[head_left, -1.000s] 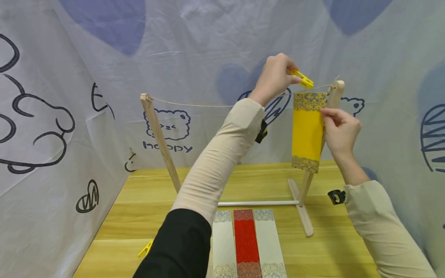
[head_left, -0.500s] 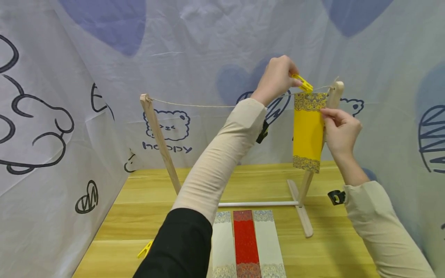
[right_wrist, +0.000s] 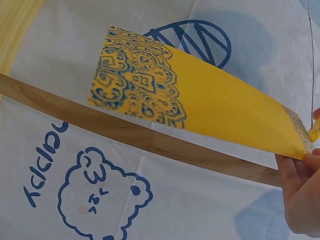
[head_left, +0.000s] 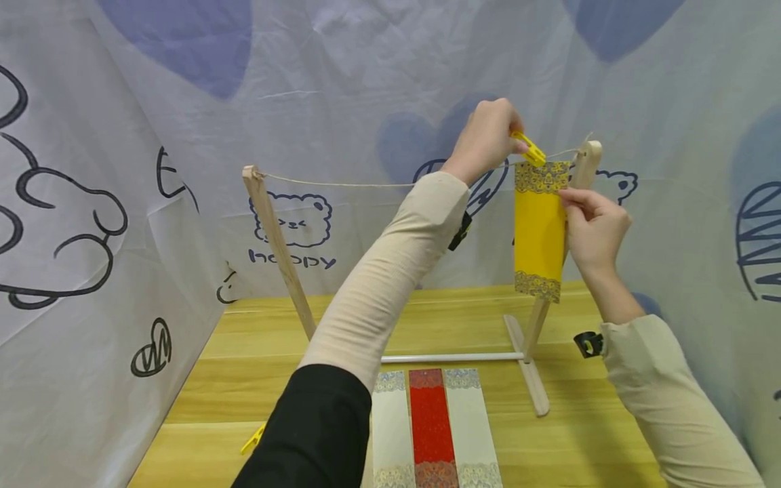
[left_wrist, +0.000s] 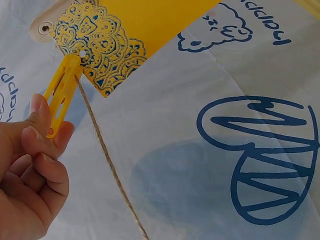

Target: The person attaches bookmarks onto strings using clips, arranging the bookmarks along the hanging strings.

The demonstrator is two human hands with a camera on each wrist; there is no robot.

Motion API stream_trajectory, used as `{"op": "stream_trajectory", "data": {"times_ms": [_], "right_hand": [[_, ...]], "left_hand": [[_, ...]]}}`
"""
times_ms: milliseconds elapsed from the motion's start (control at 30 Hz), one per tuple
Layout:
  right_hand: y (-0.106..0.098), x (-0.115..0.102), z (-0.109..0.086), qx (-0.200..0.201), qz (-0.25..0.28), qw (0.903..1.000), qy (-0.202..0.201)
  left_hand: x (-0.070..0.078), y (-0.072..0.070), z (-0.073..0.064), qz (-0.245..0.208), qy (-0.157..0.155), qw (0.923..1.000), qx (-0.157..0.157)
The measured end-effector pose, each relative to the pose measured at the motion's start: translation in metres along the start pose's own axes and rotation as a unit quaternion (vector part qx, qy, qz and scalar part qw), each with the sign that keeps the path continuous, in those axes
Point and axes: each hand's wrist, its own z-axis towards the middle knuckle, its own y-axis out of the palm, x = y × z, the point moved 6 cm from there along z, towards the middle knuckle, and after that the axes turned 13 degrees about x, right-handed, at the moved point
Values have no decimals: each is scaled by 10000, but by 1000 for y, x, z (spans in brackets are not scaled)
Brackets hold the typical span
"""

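Observation:
My left hand point(head_left: 488, 139) pinches a yellow clothespin point(head_left: 529, 149) by its handle end. In the left wrist view the clothespin point(left_wrist: 62, 95) meets the top edge of a long yellow card, right where the twine point(left_wrist: 107, 160) runs. The yellow card point(head_left: 538, 234), with blue lace patterns at both ends, hangs upright beside the right post. My right hand point(head_left: 594, 227) pinches the card's right edge near the top, between thumb and fingers. In the right wrist view the card point(right_wrist: 220, 95) stretches away from that hand, and the clothespin only just shows at the frame's edge.
Twine spans two wooden posts point(head_left: 277, 251), joined low down by a white rod point(head_left: 451, 357). Two white cards point(head_left: 471, 427) flank a red card point(head_left: 431, 420) on the wooden table point(head_left: 213, 393). Another yellow clothespin point(head_left: 253, 439) lies at left, by the sleeve. Printed fabric surrounds the table.
My left hand has lowered the clothespin slightly, from above the twine down to the card's top edge. My right hand holds the card almost where it was.

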Motion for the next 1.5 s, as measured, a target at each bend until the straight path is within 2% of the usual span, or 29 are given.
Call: {"op": "stream_trajectory", "data": {"times_ms": [300,600,767,1100,1333,1500], "right_hand": [[0,-1,0,19,-7,9999,-109],[0,6,3,208,74,9992,331],[1,4,4,229,89,9991,353],[1,5,5,251,89,9991,323],[0,3,0,99,177,9995,236],[-1,5,-4,76,187,9995,233]], "left_hand": [[6,2,2,19,20,10000,-92],[13,5,2,214,170,9994,-203],[12,3,1,125,249,9993,-252],[8,8,3,224,475,9961,-705],[5,15,1,-247,502,9937,-970],[5,19,0,-278,631,9920,-1059]]}}
